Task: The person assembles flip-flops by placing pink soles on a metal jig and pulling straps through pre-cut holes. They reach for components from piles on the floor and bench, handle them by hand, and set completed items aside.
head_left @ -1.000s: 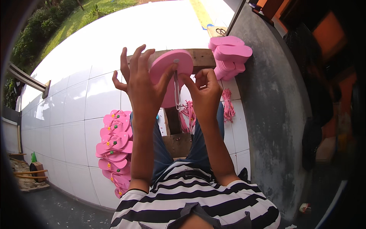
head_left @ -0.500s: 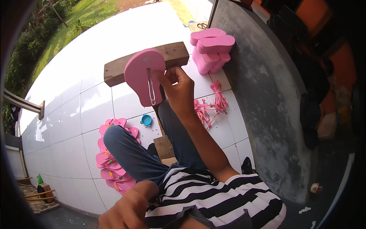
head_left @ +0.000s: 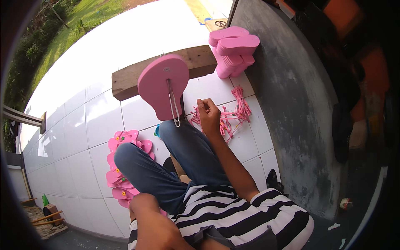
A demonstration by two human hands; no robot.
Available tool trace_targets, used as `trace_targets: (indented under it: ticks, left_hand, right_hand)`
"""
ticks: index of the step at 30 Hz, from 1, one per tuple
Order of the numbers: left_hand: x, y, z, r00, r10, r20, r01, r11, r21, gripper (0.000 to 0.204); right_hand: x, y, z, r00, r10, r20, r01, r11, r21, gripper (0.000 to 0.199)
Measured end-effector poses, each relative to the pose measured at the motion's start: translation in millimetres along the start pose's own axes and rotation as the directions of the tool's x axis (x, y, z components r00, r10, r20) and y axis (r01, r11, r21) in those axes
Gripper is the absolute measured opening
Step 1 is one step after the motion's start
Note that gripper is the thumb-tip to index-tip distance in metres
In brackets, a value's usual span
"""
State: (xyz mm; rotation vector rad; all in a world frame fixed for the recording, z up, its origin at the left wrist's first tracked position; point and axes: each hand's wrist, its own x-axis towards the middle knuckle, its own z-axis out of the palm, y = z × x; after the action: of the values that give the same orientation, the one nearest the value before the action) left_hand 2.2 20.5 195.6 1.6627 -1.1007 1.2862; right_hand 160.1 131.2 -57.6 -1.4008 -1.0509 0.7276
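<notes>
A pink flip-flop sole (head_left: 160,83) leans upright against a wooden beam (head_left: 125,85). A looped metal wire (head_left: 172,102) sticks out of a hole in the sole, its end hanging over my raised knee. Neither hand touches the sole. My right hand (head_left: 209,116) is right of it, thumb and fingers pressed together above loose pink straps (head_left: 227,125); whether anything small is between them is hidden. Low in the picture, close to my striped shirt, is my left hand (head_left: 160,233), its fingers cut off by the lower edge.
Pink soles (head_left: 233,50) are stacked beside the grey wall (head_left: 287,104). A tied bundle of pink straps (head_left: 240,102) lies in front of them. Finished pink flip-flops (head_left: 121,175) with small flower ornaments line the tiles left of my legs. A blue bowl (head_left: 157,131) is partly hidden behind my knee.
My right hand has let go of the sole and moved down and right toward the straps. The left hand has shifted right along the lower edge. My right knee now covers most of the bowl.
</notes>
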Motion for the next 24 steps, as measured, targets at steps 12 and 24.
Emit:
trace_targets:
  ticks: [12,24]
  left_hand:
    - [-183.2,9.1,-109.8,0.481,0.074,-0.873,0.876,-0.018,0.481,0.041]
    - [-200.5,1.6,-117.5,0.393,-0.066,-0.917,0.909,-0.122,0.398,0.031]
  right_hand:
    - [112.0,139.4,-137.7,0.891,-0.266,-0.367,-0.007,0.801,-0.598,0.032]
    - [320.1,59.3,-70.4,0.973,-0.226,0.054,0.137,0.367,-0.920,0.068]
